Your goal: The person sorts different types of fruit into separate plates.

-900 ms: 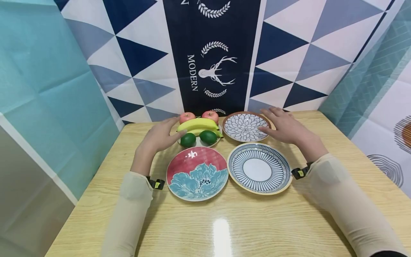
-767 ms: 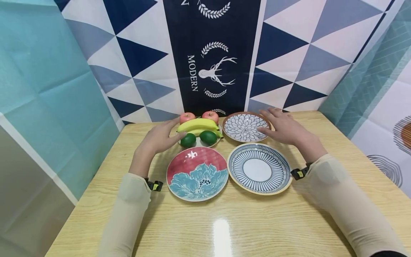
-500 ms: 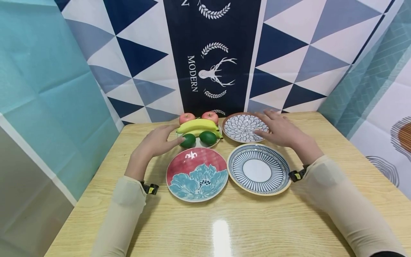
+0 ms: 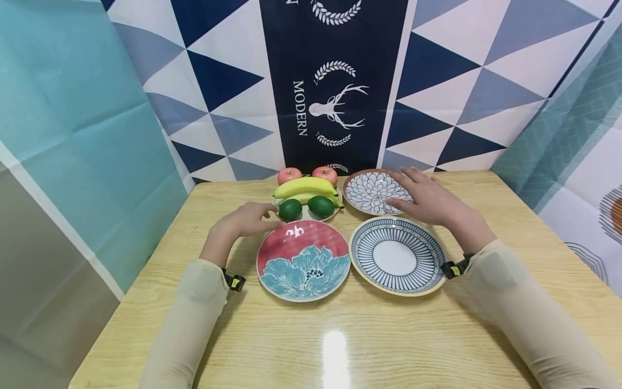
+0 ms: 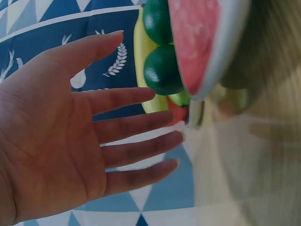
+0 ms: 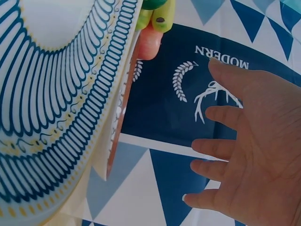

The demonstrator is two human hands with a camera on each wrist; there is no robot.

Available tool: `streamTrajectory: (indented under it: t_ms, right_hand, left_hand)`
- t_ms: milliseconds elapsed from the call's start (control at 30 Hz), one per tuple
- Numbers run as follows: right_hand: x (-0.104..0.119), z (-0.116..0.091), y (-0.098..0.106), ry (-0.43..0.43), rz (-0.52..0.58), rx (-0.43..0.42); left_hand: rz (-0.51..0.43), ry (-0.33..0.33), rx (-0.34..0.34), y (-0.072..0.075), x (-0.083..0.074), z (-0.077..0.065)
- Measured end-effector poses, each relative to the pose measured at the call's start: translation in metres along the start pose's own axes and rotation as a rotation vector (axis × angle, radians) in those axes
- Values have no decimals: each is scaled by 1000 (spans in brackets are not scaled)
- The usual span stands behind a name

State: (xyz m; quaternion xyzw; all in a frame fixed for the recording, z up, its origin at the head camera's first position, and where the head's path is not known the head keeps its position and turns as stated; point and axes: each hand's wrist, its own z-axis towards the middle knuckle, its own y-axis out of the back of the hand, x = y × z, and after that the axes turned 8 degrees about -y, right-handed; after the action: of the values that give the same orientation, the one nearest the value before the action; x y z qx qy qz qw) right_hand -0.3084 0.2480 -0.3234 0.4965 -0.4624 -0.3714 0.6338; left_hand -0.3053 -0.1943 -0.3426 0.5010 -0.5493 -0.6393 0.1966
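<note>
My left hand is stretched out beside the left rim of a red plate with a blue flower. Its fingers are fairly straight in the left wrist view, with nothing in the palm. Close to its fingertips are two dark green avocados, lying in front of yellow bananas on a small white plate. My right hand holds nothing and hovers with spread fingers over the right side of a brown-rimmed plate with a petal pattern. Whether either hand touches a plate, I cannot tell.
A blue-and-white striped plate lies right of the red plate, near my right wrist. Two apples sit behind the bananas. All stand on a wooden table, with a patterned cloth hanging behind.
My left hand has come lower and nearer to the red plate's rim, its index finger more bent. The right hand keeps roughly its place, and the head view has shifted slightly.
</note>
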Motion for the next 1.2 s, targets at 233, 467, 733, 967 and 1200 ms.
streamTrajectory:
  t_ms: [233,467,733,967,1200]
  right_hand:
    - [4,-3,3,21,9,-6]
    - [10,2,0,69,30,-8]
    - [9,-1,-4,70,62,-5]
    - [10,-1,-6,71,63,4]
    - [13,1,-8,58,56,21]
  left_hand:
    - [0,6,50,-9,5,3]
    - [-60,21,59,-17,18,8]
    - [-125,17,92,-22,28,15]
    - [-153,-13,102,-24,31,19]
    - [-187,-28,108,-25,31,19]
